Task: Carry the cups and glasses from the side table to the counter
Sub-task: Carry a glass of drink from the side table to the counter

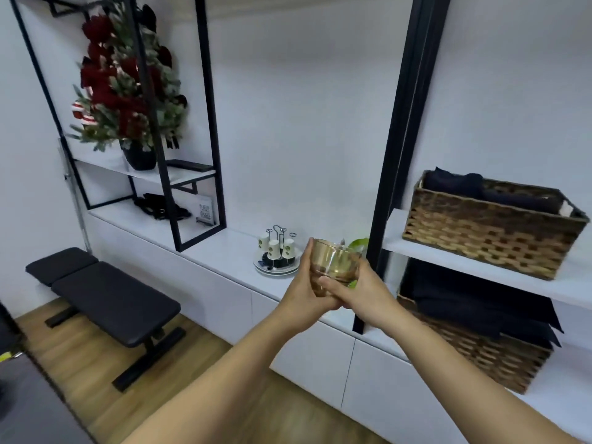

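Glass (334, 262), centre frame: clear, amber-tinted, glossy. Desk (224, 251) was smooth matt white. Baskets (490, 232), right: rough woven wicker holding dark folded cloth. Floor (80, 363), lower left: wood-grain. Shelf frame (208, 123), upper left: matt black metal.

Both forearms stretched forward, converging at the wrists. Left hand (302, 291) upright, fingers (308, 254) extended up the near-left side of a glass (334, 262), thumb tucked beneath. Right hand (368, 293) cupped opposite, its fingers curled under the base, overlapping the left fingertips, thumb up the right side
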A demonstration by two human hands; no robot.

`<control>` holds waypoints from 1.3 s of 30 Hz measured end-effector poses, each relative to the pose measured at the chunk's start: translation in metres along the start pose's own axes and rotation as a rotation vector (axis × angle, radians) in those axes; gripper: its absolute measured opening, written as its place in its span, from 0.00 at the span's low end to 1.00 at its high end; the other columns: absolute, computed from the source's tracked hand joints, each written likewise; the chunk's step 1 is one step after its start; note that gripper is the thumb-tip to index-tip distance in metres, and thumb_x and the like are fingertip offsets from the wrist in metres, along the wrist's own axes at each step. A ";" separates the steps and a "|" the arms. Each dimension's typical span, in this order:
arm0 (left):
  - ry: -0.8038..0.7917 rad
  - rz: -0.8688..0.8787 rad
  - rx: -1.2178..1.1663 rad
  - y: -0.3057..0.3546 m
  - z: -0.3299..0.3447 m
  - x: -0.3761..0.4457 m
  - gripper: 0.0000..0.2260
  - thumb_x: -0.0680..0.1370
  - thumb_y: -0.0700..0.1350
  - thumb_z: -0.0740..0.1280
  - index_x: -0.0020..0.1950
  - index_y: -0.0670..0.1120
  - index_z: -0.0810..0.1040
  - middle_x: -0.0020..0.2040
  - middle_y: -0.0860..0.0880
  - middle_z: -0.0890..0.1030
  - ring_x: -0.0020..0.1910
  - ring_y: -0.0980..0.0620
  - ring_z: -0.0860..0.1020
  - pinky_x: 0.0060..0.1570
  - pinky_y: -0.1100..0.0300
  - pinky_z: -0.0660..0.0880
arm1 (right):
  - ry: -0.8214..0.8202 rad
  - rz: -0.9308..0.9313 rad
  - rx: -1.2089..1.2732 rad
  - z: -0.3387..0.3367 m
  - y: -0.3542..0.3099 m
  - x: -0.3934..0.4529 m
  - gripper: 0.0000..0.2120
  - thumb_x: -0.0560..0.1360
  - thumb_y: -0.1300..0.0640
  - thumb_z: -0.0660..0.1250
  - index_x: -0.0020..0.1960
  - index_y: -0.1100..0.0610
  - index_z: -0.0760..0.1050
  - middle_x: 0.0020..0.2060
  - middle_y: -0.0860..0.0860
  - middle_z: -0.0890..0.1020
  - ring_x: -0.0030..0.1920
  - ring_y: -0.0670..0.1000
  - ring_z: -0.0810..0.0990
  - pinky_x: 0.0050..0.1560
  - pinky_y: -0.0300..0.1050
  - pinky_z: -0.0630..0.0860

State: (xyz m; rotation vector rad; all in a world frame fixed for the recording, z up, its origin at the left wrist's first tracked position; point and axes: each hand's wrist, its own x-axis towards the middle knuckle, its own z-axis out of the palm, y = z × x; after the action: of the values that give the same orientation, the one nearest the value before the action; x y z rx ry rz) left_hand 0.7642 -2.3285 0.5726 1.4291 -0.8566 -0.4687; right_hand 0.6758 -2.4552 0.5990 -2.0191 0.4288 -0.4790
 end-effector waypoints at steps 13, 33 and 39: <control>0.190 -0.043 0.224 -0.050 -0.117 0.248 0.34 0.65 0.52 0.80 0.61 0.55 0.61 0.56 0.50 0.77 0.44 0.60 0.81 0.44 0.64 0.79 | 0.262 -0.139 -0.124 0.043 0.026 0.262 0.35 0.75 0.35 0.64 0.76 0.33 0.50 0.66 0.45 0.63 0.68 0.52 0.69 0.63 0.55 0.73; 0.329 -0.123 0.366 -0.179 -0.230 0.553 0.32 0.62 0.55 0.80 0.62 0.57 0.69 0.56 0.60 0.79 0.52 0.62 0.80 0.51 0.61 0.78 | -0.083 0.095 -0.130 0.078 0.102 0.624 0.17 0.81 0.54 0.63 0.67 0.58 0.77 0.64 0.53 0.80 0.64 0.54 0.77 0.66 0.48 0.72; 0.159 -0.217 0.542 -0.237 -0.251 0.590 0.32 0.65 0.51 0.80 0.65 0.58 0.68 0.60 0.56 0.79 0.55 0.52 0.80 0.56 0.50 0.78 | -0.223 0.289 0.126 0.098 0.131 0.671 0.11 0.81 0.53 0.64 0.53 0.58 0.83 0.47 0.51 0.84 0.48 0.51 0.80 0.55 0.51 0.78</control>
State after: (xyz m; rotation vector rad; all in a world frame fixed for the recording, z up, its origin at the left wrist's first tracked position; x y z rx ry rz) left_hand 1.3727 -2.6299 0.4960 2.0429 -0.7311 -0.2873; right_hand 1.2889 -2.7691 0.5440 -1.8261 0.5282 -0.0981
